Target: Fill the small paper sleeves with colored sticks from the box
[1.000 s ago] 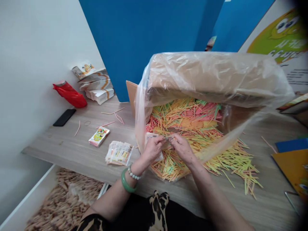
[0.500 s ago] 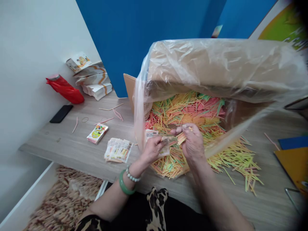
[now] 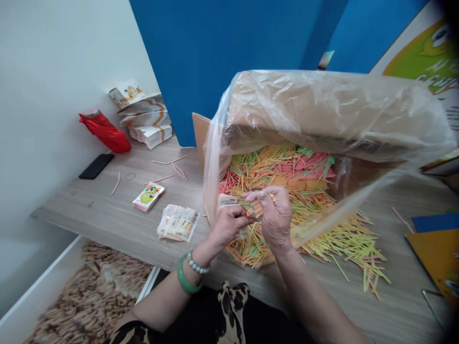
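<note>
My left hand (image 3: 229, 225), with a green bangle and a beaded bracelet at its wrist, pinches a small clear printed packet (image 3: 250, 211). Close beside it, my right hand (image 3: 276, 217) is closed round a small bundle of coloured sticks (image 3: 257, 208), whose ends are at the packet's mouth. How far in they are, I cannot tell. Both hands are over a plastic-lined cardboard box (image 3: 304, 100) lying open toward me, with many yellow, pink and green sticks (image 3: 258, 167) in it. Some sticks (image 3: 358, 243) have spilled onto the table at the right.
Left of the box on the table (image 3: 107, 215) lie a fan of flat packets (image 3: 178, 223), a printed card pack (image 3: 148, 196), loose sticks, a black phone (image 3: 96, 166), a red bag (image 3: 104, 131) and stacked cartons (image 3: 150, 119). An open drawer (image 3: 82, 296) is below left.
My right hand has moved left with the bundle, up to the packet in my left hand. The view has shifted slightly.
</note>
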Motion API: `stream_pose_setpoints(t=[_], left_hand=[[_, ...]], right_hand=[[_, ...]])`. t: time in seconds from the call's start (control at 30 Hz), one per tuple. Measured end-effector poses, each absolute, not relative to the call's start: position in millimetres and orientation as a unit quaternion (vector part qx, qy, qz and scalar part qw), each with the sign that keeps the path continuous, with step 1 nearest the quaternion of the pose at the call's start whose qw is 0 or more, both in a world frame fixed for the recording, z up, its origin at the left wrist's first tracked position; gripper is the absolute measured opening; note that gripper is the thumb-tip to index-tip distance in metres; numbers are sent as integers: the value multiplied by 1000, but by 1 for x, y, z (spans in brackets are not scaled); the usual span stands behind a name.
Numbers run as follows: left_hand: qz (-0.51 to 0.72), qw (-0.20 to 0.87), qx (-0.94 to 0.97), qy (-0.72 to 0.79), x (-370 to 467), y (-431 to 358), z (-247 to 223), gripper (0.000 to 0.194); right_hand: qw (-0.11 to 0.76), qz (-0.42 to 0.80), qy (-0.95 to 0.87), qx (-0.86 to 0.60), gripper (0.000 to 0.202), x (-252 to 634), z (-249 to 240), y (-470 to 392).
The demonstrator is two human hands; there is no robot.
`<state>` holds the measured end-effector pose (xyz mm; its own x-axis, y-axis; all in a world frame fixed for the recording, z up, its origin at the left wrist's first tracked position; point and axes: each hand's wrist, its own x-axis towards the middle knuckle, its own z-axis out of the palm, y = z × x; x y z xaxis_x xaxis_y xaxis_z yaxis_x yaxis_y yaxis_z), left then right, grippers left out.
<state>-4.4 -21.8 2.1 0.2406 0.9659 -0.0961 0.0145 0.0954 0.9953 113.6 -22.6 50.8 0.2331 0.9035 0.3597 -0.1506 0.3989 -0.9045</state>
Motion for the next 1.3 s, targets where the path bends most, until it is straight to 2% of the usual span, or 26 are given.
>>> stream_pose_setpoints(t=[0.17,0.33,0.5,0.63,0.83,0.97,1.03,1.13,1.3], left_hand=[[404,638,499,426,-6,-26,6,48],[388,636,521,417,-6,-27,12,52],[379,639,518,423,-6,-30,20,55],[370,659,482,443,-6,-33,19,53],[404,652,485,419,-5,-31,12,45],[434,576,571,392,-3,-31,14,50],[428,580,573,391,1,-27,10,57],[460,649,491,355,6,-15,1,61],[508,712,390,289,5,-4,-13,62]], right_hand=[[693,366,-462,-416,13,121,49,-25],[730,337,-446,-394,9,121,59,-25],[699,291,-507,-412,10,115,55,-33],[666,320,-507,-444,12,115,46,-39],[629,437,-465,-444,13,123,40,-34],[539,495,-498,-466,28,124,42,-36],[507,490,-520,-483,37,129,36,-32],[440,463,-605,-476,49,142,23,-20],[457,419,-595,-511,62,151,7,-17]])
